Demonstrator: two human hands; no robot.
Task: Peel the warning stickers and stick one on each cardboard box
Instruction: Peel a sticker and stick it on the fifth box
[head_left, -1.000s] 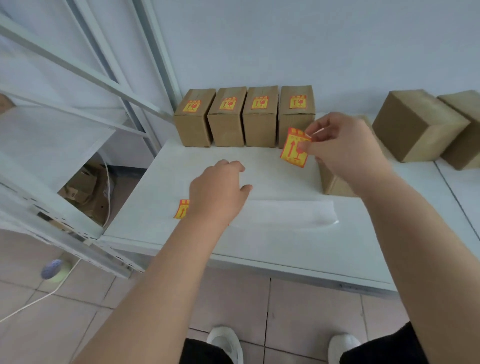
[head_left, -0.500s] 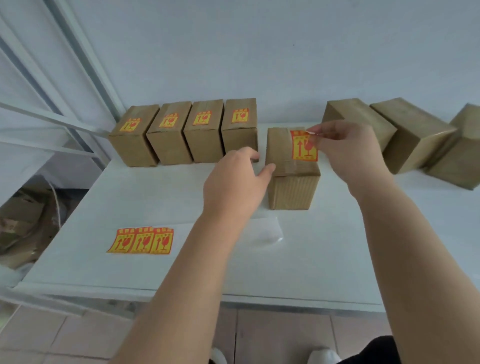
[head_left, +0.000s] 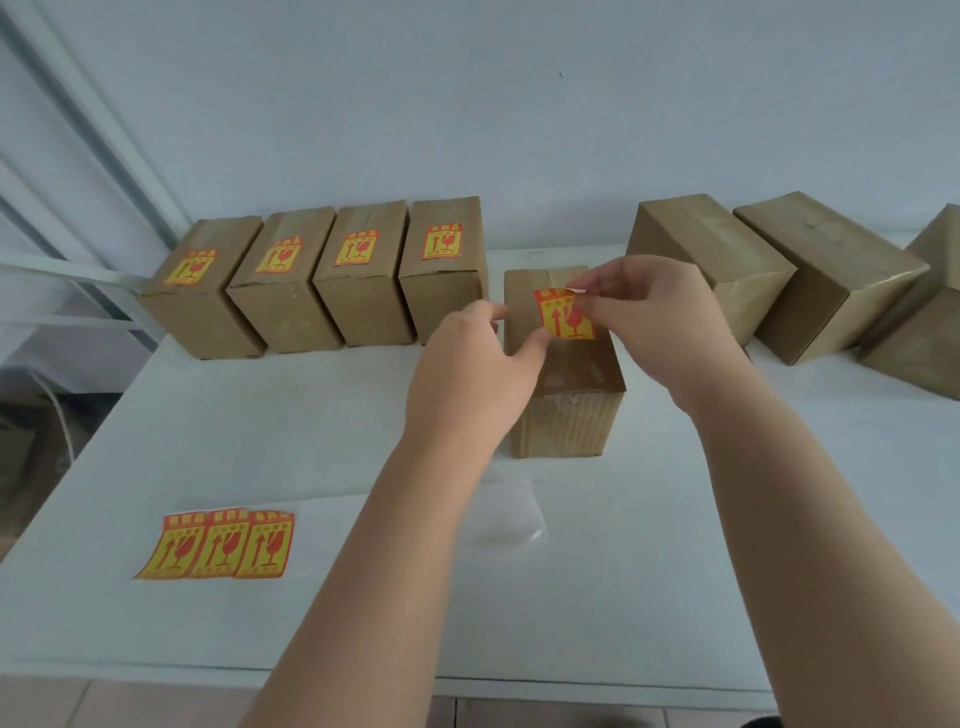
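Cardboard fills most of the far edge of the white tabletop (head_left: 649, 545): four labelled boxes (head_left: 332, 280) stand in a touching row toward the far left corner, each with a yellow-and-red sticker on top. Three unlabelled boxes (head_left: 737, 265) lie tilted toward the far right corner, and the last of them is cut off by the frame, so I cannot see its full shape.

My right hand (head_left: 649, 317) pinches the top corner of a warning sticker (head_left: 563, 317) between thumb and fingertips, holding it over the top of the single cardboard box (head_left: 566, 395) that stands alone, nearer to me than the row. Whether the sticker's lower edge already touches the cardboard I cannot tell. My left hand (head_left: 467, 364) is loosely spread, its thumb against the box's left top edge just beside the sticker and its fingers reaching toward the gap between this box and the row; it covers the box's near left corner. The print on the stickers is too small to read beyond arrows and a glass symbol.

Near the front left corner lies the backing sheet with three remaining stickers (head_left: 218, 545) side by side. Its bare part (head_left: 504, 519) runs right under my left forearm and is hard to separate from the tabletop. Open tabletop lies between the sheet and the row, and along the front right. At the left edge, metal shelf rails (head_left: 67, 270) stand close to the corner.
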